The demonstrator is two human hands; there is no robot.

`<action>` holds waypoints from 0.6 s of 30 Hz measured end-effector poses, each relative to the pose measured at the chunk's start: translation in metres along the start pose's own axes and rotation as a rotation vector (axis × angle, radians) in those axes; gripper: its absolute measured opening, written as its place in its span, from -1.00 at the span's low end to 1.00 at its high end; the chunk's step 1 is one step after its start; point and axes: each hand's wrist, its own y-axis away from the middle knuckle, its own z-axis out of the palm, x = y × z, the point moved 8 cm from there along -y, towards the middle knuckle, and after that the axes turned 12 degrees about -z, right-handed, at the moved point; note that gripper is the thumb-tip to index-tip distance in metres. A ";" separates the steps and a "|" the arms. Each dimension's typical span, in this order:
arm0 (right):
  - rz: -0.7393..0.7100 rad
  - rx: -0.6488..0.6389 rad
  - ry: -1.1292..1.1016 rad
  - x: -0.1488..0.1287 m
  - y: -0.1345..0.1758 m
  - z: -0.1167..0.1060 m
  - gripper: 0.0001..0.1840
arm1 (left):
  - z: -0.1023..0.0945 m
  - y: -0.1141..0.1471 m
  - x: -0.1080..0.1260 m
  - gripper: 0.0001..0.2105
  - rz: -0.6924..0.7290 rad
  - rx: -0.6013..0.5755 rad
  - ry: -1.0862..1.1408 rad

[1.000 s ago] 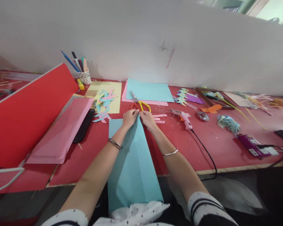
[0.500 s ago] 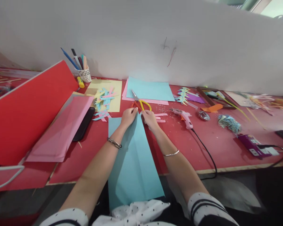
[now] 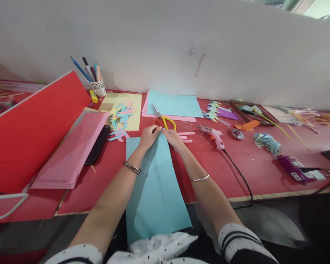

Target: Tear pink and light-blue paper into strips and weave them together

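A long sheet of light blue paper stretches from the red tabletop over its front edge toward my lap, with a lengthwise crease. At its far end my left hand pinches the paper's edge. My right hand pinches the same end from the other side, its fingertips meeting the left ones. Just beyond my fingers lie scissors with orange and yellow handles, blades pointing away. Pink paper strips lie beside my right hand.
Left are a leaning red board, pink sheets, a black phone and a pen cup. Cut strips lie on yellow paper. Right are a pink glue gun with a black cord and a purple power strip.
My right hand has shifted slightly left, bringing its fingertips against those of my left hand. The paper's right side has moved inward with it.
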 end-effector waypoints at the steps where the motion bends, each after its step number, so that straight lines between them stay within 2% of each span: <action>1: 0.002 -0.004 -0.008 0.001 0.000 0.000 -0.68 | 0.000 0.000 0.000 -0.74 0.006 -0.004 0.004; 18: 0.084 -0.009 -0.064 0.009 0.004 0.000 -0.70 | -0.004 -0.001 0.000 -0.75 0.003 0.039 0.018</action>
